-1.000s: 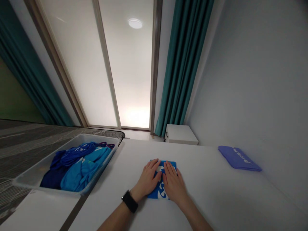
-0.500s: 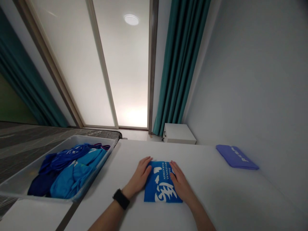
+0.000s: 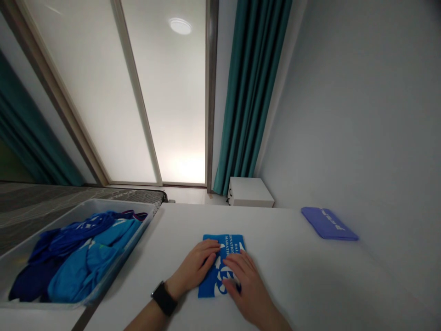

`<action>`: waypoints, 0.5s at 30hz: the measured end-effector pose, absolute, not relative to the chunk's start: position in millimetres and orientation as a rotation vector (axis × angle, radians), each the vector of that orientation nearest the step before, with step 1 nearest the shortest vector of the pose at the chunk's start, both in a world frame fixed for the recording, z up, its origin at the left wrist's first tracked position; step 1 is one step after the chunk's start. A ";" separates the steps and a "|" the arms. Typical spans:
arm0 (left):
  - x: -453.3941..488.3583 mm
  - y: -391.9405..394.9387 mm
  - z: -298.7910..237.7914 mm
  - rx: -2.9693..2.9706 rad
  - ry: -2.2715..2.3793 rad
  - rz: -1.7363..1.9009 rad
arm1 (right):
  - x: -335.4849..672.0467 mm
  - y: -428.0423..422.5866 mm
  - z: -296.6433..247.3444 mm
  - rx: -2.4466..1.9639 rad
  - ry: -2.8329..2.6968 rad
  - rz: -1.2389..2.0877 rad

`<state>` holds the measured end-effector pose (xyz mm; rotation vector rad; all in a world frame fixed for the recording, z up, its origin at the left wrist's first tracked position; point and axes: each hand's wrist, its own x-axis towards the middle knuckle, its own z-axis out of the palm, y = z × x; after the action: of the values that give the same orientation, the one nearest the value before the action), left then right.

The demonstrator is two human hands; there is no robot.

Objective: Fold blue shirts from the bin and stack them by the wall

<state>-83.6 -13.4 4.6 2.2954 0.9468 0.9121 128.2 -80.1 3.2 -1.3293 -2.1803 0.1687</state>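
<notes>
A folded blue shirt [image 3: 206, 289] with white lettering lies flat on the white table [image 3: 186, 220] in front of me. My left hand [image 3: 198, 264] rests on its left side, fingers stretched out over the cloth. Over the shirt's right side is my right hand [image 3: 246, 282], fingers extended and thumb spread away from them. Neither hand grips the cloth. Part of the print is hidden beneath the hands.
On the left stands a clear plastic bin [image 3: 136, 239] with crumpled blue clothes [image 3: 93, 262]. A folded purple garment [image 3: 327, 224] lies by the wall at right. Beyond the table's far edge is a white cabinet [image 3: 251, 191].
My right hand has moved inward and nearer to me over the shirt. The left hand has shifted from the shirt's edge onto it. The view has turned slightly right.
</notes>
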 end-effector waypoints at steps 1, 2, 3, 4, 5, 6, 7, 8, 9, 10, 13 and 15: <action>-84.3 -13.2 3.4 2.269 0.944 0.898 | 125.4 -87.3 2.5 -1.282 -2.273 0.125; -85.7 -12.7 2.7 2.235 0.939 0.891 | 124.3 -92.7 0.4 -1.234 -2.357 0.075; -87.3 -12.1 2.5 2.195 0.934 0.889 | 124.5 -96.0 -2.6 -1.204 -2.416 0.017; -88.9 -11.6 3.1 2.153 0.929 0.889 | 125.9 -97.3 -6.2 -1.185 -2.458 -0.042; -90.2 -11.3 4.2 2.117 0.926 0.886 | 127.9 -96.9 -9.8 -1.180 -2.485 -0.101; -91.1 -11.3 5.8 2.097 0.922 0.878 | 129.9 -95.3 -13.2 -1.187 -2.492 -0.159; -91.7 -11.4 7.8 2.093 0.920 0.861 | 131.7 -93.0 -15.8 -1.192 -2.490 -0.210; -92.1 -11.7 10.1 2.105 0.921 0.837 | 132.8 -90.5 -17.6 -1.193 -2.488 -0.248; -92.4 -12.0 12.7 2.129 0.922 0.809 | 133.1 -88.2 -18.7 -1.189 -2.488 -0.269; -92.8 -12.5 15.5 2.161 0.921 0.782 | 132.7 -86.4 -19.0 -1.188 -2.490 -0.276; -94.2 -15.8 25.6 2.306 0.878 0.738 | 128.9 -83.9 -19.1 -1.206 -2.479 -0.258; -94.5 -22.0 32.3 2.452 0.822 0.706 | 126.4 -83.5 -20.5 -1.227 -2.445 -0.245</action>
<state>-94.5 -22.0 32.3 2.4517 0.8217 0.7060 126.4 -83.5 -20.5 -1.2272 -2.4449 -0.2452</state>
